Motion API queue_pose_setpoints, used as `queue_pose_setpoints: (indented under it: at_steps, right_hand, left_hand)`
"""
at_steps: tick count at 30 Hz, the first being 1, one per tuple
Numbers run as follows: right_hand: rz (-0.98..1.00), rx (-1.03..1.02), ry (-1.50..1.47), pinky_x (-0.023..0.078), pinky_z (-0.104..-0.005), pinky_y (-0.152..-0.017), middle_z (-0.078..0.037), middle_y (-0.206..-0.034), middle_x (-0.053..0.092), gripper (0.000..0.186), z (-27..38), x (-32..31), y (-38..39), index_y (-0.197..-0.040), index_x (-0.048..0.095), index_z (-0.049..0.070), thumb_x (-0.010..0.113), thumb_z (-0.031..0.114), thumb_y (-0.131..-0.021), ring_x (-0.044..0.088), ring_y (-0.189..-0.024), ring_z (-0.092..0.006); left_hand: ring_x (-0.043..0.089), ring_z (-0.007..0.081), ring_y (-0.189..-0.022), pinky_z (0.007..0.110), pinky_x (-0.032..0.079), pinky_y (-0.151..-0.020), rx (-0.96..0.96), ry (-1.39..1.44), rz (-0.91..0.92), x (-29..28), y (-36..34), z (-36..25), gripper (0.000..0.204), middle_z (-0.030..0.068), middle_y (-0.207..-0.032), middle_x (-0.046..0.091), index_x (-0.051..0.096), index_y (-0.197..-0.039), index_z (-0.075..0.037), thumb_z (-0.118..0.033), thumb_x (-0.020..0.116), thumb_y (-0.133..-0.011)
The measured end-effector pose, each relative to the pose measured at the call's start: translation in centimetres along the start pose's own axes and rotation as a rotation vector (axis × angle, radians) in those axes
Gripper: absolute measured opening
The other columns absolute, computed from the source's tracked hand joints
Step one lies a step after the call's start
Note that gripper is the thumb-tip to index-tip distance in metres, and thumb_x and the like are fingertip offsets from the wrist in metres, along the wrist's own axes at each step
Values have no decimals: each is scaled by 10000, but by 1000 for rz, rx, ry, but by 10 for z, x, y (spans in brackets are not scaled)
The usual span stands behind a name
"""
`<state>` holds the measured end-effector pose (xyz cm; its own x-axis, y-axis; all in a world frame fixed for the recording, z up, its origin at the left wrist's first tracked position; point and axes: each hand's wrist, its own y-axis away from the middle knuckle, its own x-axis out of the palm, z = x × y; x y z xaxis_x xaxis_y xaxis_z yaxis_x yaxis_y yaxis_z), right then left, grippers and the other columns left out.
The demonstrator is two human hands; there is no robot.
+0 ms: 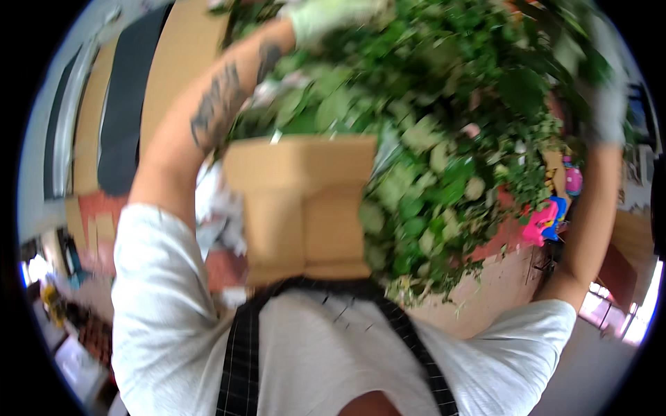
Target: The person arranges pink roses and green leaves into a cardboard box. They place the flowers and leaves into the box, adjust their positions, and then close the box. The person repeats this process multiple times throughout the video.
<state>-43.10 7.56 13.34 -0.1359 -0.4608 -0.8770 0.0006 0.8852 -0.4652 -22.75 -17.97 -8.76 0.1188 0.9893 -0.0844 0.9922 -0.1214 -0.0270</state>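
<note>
My left hand [333, 17], in a pale glove, reaches to the top edge among a large heap of leafy green stems [416, 62]. My right hand [596, 76], in a greyish glove, is raised at the upper right against the foliage, with large leaves beside it. Both hands are smeared by motion, so what their fingers hold is unclear. An open cardboard box [302, 215] sits in front of my body, with leaves along its right and far sides.
Cardboard and dark sheets [128, 97] lie at the left. Crumpled white material [215, 208] is beside the box. Pink and blue plastic things [541, 222] are at the right, above a pale floor [458, 291]. Assorted clutter [62, 319] fills the lower left.
</note>
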Motion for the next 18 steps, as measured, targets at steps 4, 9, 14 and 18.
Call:
queue_pose_setpoints:
  at_steps: [4, 9, 14, 18]
  right_hand:
    - [176, -283, 239, 505, -389, -713, -131, -1028, 604, 365, 93, -61, 100, -1148, 564, 56, 547, 92, -785, 598, -873, -271]
    - [335, -421, -2, 473, -413, -778, -116, -1069, 558, 572, 218, -4, 156, -1296, 471, 64, 576, 106, -735, 560, -913, -289]
    - [366, -296, -86, 460, -399, -838, -87, -1072, 561, 490, 269, 53, 185, -1287, 498, 64, 545, 120, -802, 561, -1001, -263]
    - [608, -237, -198, 362, -462, -1055, -166, -1336, 453, 630, 269, 64, 208, -1335, 468, 70, 683, 134, -747, 425, -1267, -356]
  left_hand:
    - [619, 183, -1069, 321, 503, -920, 312, 114, -558, 16, 68, -102, 485, 132, -1239, 622, 502, -1346, -20, -299, 604, -963]
    - [616, 201, -1073, 326, 493, -930, 337, -251, -833, 92, 178, -135, 471, 139, -1222, 622, 530, -1323, -32, -322, 592, -958]
    - [665, 266, -930, 404, 524, -791, -25, -552, -830, 195, 269, -139, 334, 71, -1007, 700, 687, -1110, -81, -261, 689, -829]
    - [656, 290, -879, 382, 508, -818, -133, -701, -492, 258, 280, -89, 261, 118, -965, 687, 696, -1051, -54, -120, 703, -799]
